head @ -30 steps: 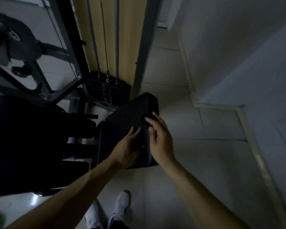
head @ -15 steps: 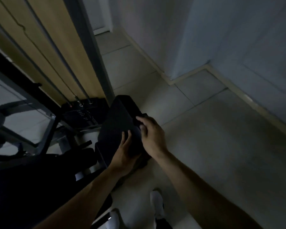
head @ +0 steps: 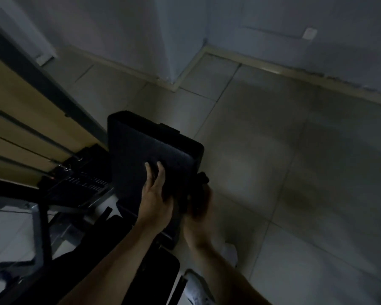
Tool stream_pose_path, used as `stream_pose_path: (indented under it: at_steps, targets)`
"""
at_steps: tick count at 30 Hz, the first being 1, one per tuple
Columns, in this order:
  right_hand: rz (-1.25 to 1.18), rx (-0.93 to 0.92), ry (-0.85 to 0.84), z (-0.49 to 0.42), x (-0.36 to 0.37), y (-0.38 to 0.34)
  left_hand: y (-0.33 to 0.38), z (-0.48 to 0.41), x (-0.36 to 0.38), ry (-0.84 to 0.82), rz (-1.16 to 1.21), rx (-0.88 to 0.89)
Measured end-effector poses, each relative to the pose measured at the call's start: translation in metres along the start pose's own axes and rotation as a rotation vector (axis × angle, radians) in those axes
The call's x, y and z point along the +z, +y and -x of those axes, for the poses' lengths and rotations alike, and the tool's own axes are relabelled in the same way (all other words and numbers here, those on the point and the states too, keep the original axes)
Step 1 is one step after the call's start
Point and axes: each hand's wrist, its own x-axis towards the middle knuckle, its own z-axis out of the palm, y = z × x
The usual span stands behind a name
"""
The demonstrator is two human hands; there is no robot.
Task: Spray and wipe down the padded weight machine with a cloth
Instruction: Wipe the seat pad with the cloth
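Head view, dim light: the padded weight machine (head: 59, 216) fills the left and lower left of the frame, and its black pad (head: 141, 148) stands tilted at the centre, the textured face turned to the camera. The left hand (head: 156, 194) lies flat against the lower part of that face, fingers straight and close together, pointing up the frame, holding nothing. The right hand (head: 199, 202) is just beside it at the pad's lower right edge, against a dark lump; its fingers are lost in shadow, so whether they grip anything cannot be told, nor whether the lump is a cloth or a part of the machine. Both forearms come in from the bottom edge. Left of the pad sits the weight stack (head: 79, 183), with thin cables (head: 31, 148) running from it toward the left edge. A pale tiled floor (head: 295, 172) covers the right half, meeting a grey wall (head: 273, 23) along the top. A white shoe (head: 198, 287) shows at the bottom, between the forearms.
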Motion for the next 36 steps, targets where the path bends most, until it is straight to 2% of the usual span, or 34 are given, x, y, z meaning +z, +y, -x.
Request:
stream_pose_path:
  at_steps: [2, 5, 7, 10, 12, 14, 17, 19, 21, 23, 25, 28, 30, 31, 34, 36]
  targets:
    - [-0.040, 0.001, -0.023, 0.006, -0.002, 0.001, -0.006, 0.006, 0.002, -0.020, -0.020, 0.010]
    - [-0.111, 0.112, 0.074, -0.014, -0.004, -0.020, -0.016, 0.011, 0.010, -0.012, -0.141, 0.119]
    - [-0.157, 0.053, 0.106, -0.028, -0.008, -0.042, -0.031, 0.019, 0.020, -0.044, -0.216, 0.136]
    - [-0.111, -0.122, 0.121, -0.036, -0.009, -0.059, -0.038, 0.030, 0.026, -0.086, -0.069, 0.000]
    - [-0.060, -0.198, 0.129, -0.026, 0.000, -0.036, -0.046, 0.036, 0.030, -0.125, -0.133, 0.057]
    - [-0.041, -0.129, 0.086, -0.001, 0.014, 0.003, -0.058, 0.040, 0.035, -0.157, -0.220, 0.185]
    - [-0.034, 0.033, 0.012, 0.048, 0.031, 0.064, -0.062, 0.041, 0.035, -0.117, -0.168, 0.077]
    - [-0.087, 0.204, -0.013, 0.079, 0.046, 0.098, -0.063, 0.045, 0.039, -0.066, -0.162, 0.078]
    - [-0.127, 0.423, -0.042, 0.094, 0.056, 0.117, -0.074, 0.050, 0.046, -0.060, -0.141, 0.089]
    - [-0.128, 0.518, -0.050, 0.088, 0.053, 0.116, -0.078, 0.054, 0.050, -0.079, -0.118, 0.039]
    - [-0.156, 0.469, -0.015, 0.066, 0.041, 0.091, -0.082, 0.060, 0.053, -0.132, -0.137, 0.003]
    - [-0.285, 0.192, 0.055, 0.026, 0.020, 0.040, -0.102, 0.060, 0.059, -0.186, -0.206, 0.083]
    - [-0.259, 0.056, 0.081, 0.018, 0.023, 0.037, -0.112, 0.058, 0.062, -0.234, -0.286, 0.107]
    - [-0.209, 0.031, 0.088, 0.023, 0.028, 0.045, -0.113, 0.058, 0.062, -0.240, -0.259, 0.065]
    - [-0.130, 0.119, 0.059, 0.061, 0.050, 0.096, -0.104, 0.060, 0.058, -0.165, -0.097, -0.016]
    - [-0.139, 0.303, 0.020, 0.078, 0.057, 0.120, -0.095, 0.062, 0.057, -0.153, -0.065, -0.001]
